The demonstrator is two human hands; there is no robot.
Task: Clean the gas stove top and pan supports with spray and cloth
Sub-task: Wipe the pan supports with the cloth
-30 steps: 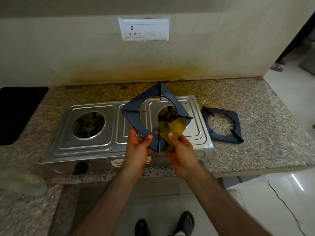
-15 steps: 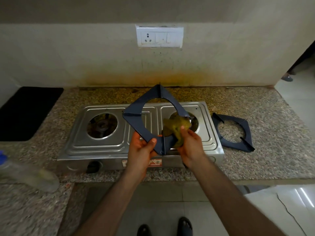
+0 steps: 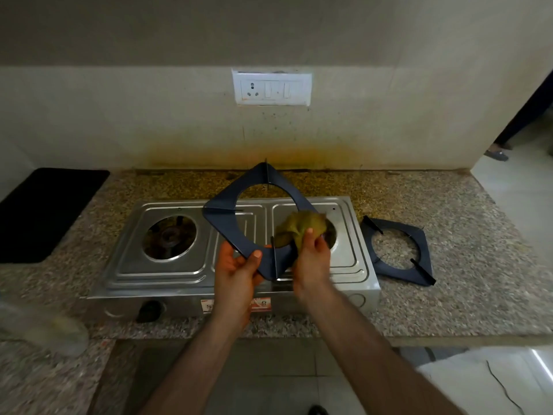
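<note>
Two hands hold a dark pan support (image 3: pixel 227 226) up above the steel gas stove (image 3: pixel 167 274), one gripping it, the other pressing a cloth to it.

The left hand (image 3: pixel 236 272) is closed on the support's near corner, thumb on top; the right hand (image 3: pixel 312 259) is bunched around a yellow-green cloth (image 3: pixel 300 227) against the support's right edge, and the cloth hides that edge and most of the stove's right burner opening. A second pan support (image 3: pixel 419 253) lies flat on the speckled granite counter (image 3: pixel 466 295), just right of the stove. Left of the stove, at the picture's edge, a blurred clear bottle (image 3: pixel 57 327) is cut off and hard to make out; a black mat (image 3: pixel 45 211) lies farther back. Behind the stove the wall is stained yellow-brown below a white socket plate (image 3: pixel 271 88). The stove's front label is partly covered by the left wrist.
</note>
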